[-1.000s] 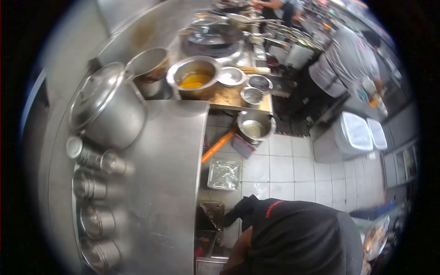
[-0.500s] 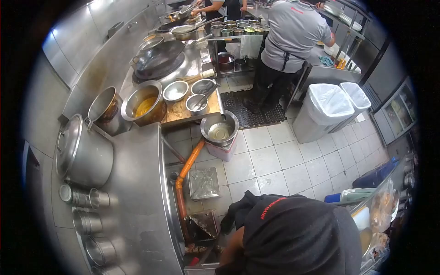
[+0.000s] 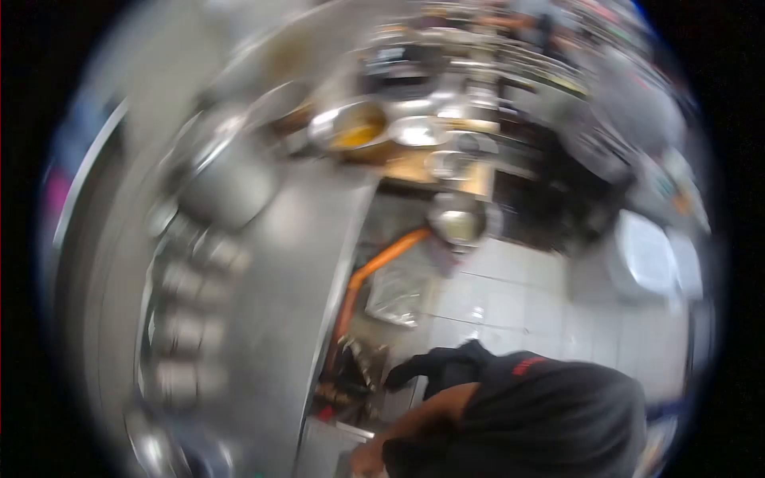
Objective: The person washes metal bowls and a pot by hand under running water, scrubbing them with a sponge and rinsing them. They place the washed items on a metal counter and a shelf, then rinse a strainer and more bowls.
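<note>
Neither of my hands shows in this view. A person in a dark garment with red lettering (image 3: 550, 390) is close in front of me at the lower right. That person's bare forearm (image 3: 430, 410) reaches down to the lower left, and the hand at its end is blurred near the bottom edge. Left of the person runs a long steel counter (image 3: 275, 311). Below the counter's edge an orange pipe (image 3: 386, 259) slants down beside a square, shiny floor cover or tray (image 3: 396, 296). Motion smears the whole picture.
A large steel pot (image 3: 231, 187) and several steel canisters (image 3: 183, 331) line the counter's wall side. Beyond stand a pot of yellow-orange contents (image 3: 358, 131), bowls (image 3: 418, 131) and a floor-level pan (image 3: 460, 223). Lined bins (image 3: 645, 255) and a grey-shirted person (image 3: 637, 103) are at right.
The camera has swung, so the counter, pots and bins have shifted right in view, most of them also higher or lower. More of the near person's forearm now shows.
</note>
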Demonstrator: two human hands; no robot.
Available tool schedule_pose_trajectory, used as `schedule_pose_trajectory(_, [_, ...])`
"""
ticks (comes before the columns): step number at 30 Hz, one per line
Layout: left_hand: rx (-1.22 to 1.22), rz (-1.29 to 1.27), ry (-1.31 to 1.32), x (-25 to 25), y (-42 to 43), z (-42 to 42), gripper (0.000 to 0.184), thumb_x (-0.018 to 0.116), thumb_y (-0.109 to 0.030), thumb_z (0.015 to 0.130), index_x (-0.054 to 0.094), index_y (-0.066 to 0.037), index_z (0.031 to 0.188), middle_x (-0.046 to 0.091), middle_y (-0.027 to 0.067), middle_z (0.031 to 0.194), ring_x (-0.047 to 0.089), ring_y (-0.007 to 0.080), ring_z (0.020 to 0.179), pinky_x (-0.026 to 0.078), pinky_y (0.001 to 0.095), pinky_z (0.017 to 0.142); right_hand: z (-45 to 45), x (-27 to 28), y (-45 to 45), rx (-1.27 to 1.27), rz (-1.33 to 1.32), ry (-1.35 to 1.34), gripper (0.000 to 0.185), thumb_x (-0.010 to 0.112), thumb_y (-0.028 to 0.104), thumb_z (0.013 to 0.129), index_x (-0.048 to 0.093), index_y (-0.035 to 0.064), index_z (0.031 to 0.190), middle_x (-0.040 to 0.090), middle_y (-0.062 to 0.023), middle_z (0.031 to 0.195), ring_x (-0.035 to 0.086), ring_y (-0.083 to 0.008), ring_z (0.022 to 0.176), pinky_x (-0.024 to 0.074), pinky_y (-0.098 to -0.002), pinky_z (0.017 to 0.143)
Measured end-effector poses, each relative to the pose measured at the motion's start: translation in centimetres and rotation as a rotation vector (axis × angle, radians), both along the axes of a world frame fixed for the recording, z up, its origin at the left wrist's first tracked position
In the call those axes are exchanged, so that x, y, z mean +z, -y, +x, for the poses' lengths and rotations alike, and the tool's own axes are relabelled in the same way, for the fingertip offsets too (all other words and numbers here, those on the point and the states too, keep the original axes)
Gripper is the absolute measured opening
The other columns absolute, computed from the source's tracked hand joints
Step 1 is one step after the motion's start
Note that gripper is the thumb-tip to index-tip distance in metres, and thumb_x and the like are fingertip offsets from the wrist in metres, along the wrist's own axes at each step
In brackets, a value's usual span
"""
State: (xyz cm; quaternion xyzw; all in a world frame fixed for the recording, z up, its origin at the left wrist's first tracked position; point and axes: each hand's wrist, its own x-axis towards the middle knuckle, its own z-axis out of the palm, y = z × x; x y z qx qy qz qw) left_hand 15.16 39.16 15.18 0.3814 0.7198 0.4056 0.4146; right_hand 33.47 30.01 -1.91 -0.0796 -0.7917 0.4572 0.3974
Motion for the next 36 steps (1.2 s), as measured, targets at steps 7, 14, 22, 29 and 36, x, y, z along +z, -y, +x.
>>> schedule_pose_trajectory(7, [0.342, 0.169, 0.402, 6.6, 6.5, -5.2, 0.035, 0.055, -0.029, 0.095, 0.057, -0.001, 0.116, 0.06, 0.0094, 0.115, 0.057, 0.0191, 0.105, 0.043, 0.0296, 0.094, 2.3, 6.8, -2.1, 0.261, -0.082, 0.296, 0.022, 0.068, 0.026, 0.077, 0.061, 0.006, 0.081, 0.063, -0.0152, 0.076, 0.061, -0.0368, 0.075, 0.0467, -0.0472, 0.066])
schedule_pose_trajectory(14, [-0.249, 0.628, -0.323, 18.5, -27.4, 4.3, 0.039, 0.069, -0.024, 0.087, 0.061, 0.0, 0.117, 0.065, 0.0093, 0.102, 0.059, 0.0171, 0.095, 0.044, 0.0293, 0.088, 1.3, 5.0, -1.7, 0.372, -0.168, 0.436, 0.029, 0.065, 0.034, 0.083, 0.061, 0.0096, 0.099, 0.063, -0.0165, 0.085, 0.062, -0.0373, 0.082, 0.0478, -0.0473, 0.07])
schedule_pose_trajectory(22, [-0.417, 0.884, -1.034, 16.2, -52.2, 11.2, 0.022, 0.068, -0.021, 0.084, 0.065, -0.011, 0.104, 0.067, 0.0133, 0.102, 0.063, 0.0329, 0.097, 0.049, 0.0437, 0.081, 1.3, 6.6, -4.5, 0.556, -0.367, 0.451, 0.033, 0.062, 0.031, 0.089, 0.06, 0.0036, 0.106, 0.063, -0.0193, 0.096, 0.06, -0.0382, 0.09, 0.0467, -0.0452, 0.075])
schedule_pose_trajectory(29, [0.001, 0.987, -0.466, 10.8, -29.4, 6.0, 0.021, 0.065, -0.018, 0.089, 0.065, -0.005, 0.105, 0.067, 0.0129, 0.1, 0.063, 0.0289, 0.094, 0.048, 0.0365, 0.084, 1.1, 7.0, -5.3, 0.62, -0.248, 0.786, 0.039, 0.06, 0.04, 0.089, 0.064, 0.0073, 0.109, 0.067, -0.0182, 0.091, 0.066, -0.0341, 0.08, 0.0503, -0.0465, 0.073])
schedule_pose_trajectory(36, [1.162, 0.133, -0.633, -8.7, 14.8, -0.1, 0.012, 0.062, -0.011, 0.088, 0.066, -0.005, 0.097, 0.066, 0.0126, 0.089, 0.063, 0.0287, 0.085, 0.05, 0.0362, 0.074, -0.2, 8.8, -5.7, 0.571, -0.278, 0.654, 0.028, 0.071, 0.03, 0.084, 0.068, 0.0038, 0.095, 0.069, -0.0148, 0.087, 0.068, -0.0298, 0.077, 0.0527, -0.0365, 0.072])
